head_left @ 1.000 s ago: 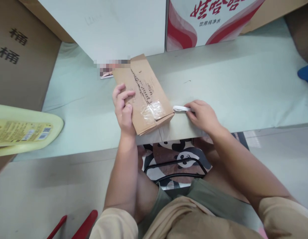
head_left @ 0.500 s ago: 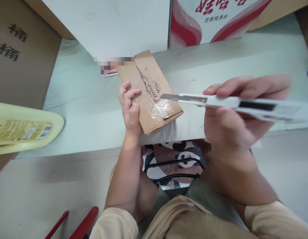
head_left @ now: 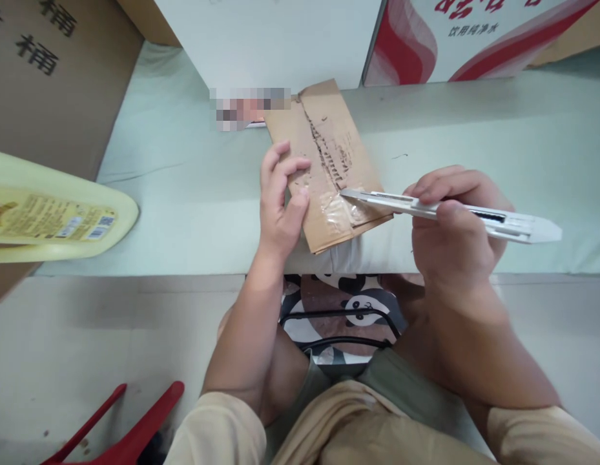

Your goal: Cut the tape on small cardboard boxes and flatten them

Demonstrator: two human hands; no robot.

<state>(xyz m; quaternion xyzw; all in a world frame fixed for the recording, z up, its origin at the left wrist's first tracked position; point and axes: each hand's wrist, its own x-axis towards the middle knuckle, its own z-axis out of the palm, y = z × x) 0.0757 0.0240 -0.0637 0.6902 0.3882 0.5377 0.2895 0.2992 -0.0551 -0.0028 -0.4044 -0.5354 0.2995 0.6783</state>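
Note:
A small brown cardboard box lies tilted on the pale green cloth, its top torn along a dark seam. Clear tape crosses the end nearest me. My left hand grips the box's left side, fingers and thumb bent over its top. In my right hand is a white utility knife, the fingers closed round its body. The knife's metal blade is out and points left. Its tip meets the box at the seam, just by the tape; how deep it sits I cannot tell.
Behind the box stand a white carton and a red-and-white carton. A yellow bottle and a large brown carton are at the left. Below the table edge are a panda-print seat and red handles.
My right hand has brought the knife tip down and in to the seam by the tape. My left hand stays on the box. The whole view has shifted somewhat.

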